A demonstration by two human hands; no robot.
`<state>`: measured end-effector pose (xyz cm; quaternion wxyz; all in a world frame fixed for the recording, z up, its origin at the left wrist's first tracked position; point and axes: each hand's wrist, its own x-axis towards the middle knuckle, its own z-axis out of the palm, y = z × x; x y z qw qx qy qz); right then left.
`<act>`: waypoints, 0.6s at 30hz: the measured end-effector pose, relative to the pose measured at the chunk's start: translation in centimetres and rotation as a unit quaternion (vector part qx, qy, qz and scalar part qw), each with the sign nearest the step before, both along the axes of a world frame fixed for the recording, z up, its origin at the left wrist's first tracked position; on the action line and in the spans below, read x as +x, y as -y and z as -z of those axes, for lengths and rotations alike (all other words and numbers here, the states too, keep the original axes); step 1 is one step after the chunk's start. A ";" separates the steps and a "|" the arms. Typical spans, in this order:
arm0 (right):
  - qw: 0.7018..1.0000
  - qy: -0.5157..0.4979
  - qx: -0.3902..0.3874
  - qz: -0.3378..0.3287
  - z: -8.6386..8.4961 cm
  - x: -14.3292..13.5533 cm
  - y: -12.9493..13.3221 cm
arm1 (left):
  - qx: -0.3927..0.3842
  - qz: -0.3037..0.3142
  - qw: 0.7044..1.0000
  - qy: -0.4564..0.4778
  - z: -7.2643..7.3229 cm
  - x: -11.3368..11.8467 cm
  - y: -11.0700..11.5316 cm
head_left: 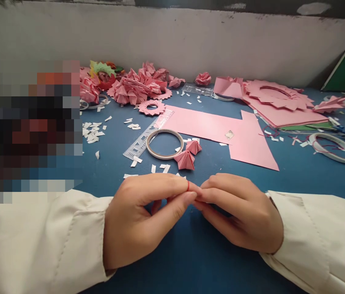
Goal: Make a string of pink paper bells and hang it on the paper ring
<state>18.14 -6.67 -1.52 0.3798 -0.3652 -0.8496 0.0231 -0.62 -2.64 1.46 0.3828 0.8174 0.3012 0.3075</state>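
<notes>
From the head view, I see the left hand (148, 216) with thumb and forefinger pinched together, a red thread (188, 186) looped over that forefinger; the right hand (241, 210) meets it, its tips also closed; whatever lies between is hidden from me; two folded pink pieces (186, 161) sit just beyond, beside a tape roll (164, 156); much folding looks done, judging by the heaped pink flowers (132, 87) and the small pleated ring (160, 108); the pink sheets (203, 121) lie flat and unfolded, while the thread seems unfinished; a clear ruler (138, 145) lies partly under the roll; white scraps (91, 132) litter the blue table (172, 265), mildly in the way.
</notes>
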 end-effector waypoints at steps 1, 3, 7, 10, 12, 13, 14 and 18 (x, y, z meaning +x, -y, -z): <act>1.000 0.002 0.008 -0.007 0.0 0.0 0.0 | 0.006 -0.003 1.000 -0.013 0.0 0.1 0.0; 0.999 0.005 0.020 -0.026 0.0 0.0 -0.1 | 0.020 0.014 0.999 -0.035 0.1 0.1 -0.1; 0.995 0.049 0.054 -0.072 -0.4 0.1 0.1 | 0.065 0.095 0.991 -0.065 0.4 -0.1 -0.3; 0.991 0.082 0.080 -0.072 -0.7 0.1 0.5 | 0.100 0.160 0.979 -0.075 0.7 -0.3 -0.4; 0.991 0.089 0.081 -0.060 -0.8 0.2 0.9 | 0.122 0.184 0.973 -0.070 0.7 -0.3 -0.5; 0.991 0.095 0.079 -0.058 -0.8 0.2 1.0 | 0.128 0.192 0.971 -0.070 0.8 -0.3 -0.6; 0.990 0.100 0.078 -0.055 -0.9 0.3 1.0 | 0.130 0.198 0.969 -0.070 0.7 -0.3 -0.7; 0.993 0.073 0.088 -0.041 -0.9 0.4 0.7 | 0.131 0.221 0.963 -0.081 0.4 -0.2 -0.9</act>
